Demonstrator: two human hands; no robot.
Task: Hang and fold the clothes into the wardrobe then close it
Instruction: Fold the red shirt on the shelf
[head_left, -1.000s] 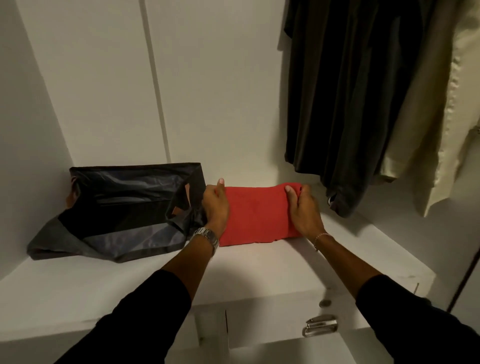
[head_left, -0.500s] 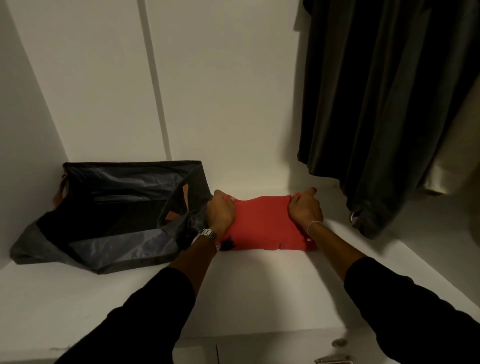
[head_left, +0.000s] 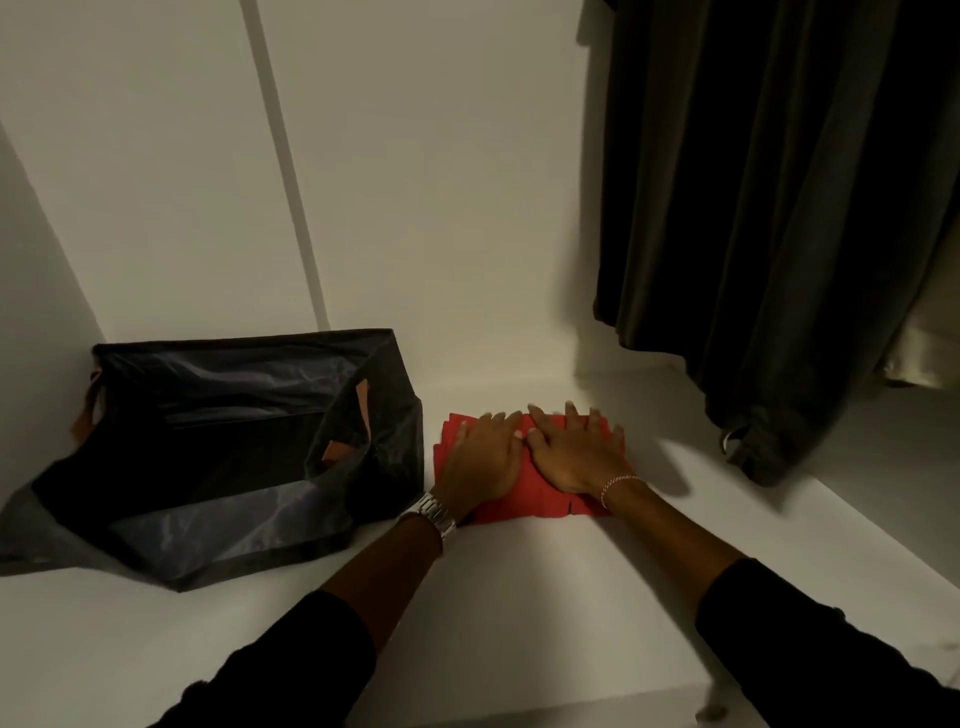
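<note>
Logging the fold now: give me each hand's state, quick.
Left hand: open, fingers straight, flat on the folded red cloth garment.
Right hand: open, flat on the same garment.

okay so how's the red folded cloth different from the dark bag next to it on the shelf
The red cloth is folded flat and compact; the dark bag is much bigger, slumped and gaping open. The cloth is plain bright red; the bag is dark and shiny with brown straps. The left hand and right hand press flat on the cloth; neither hand rests on the bag. Both lie on the white shelf, side by side.
</note>
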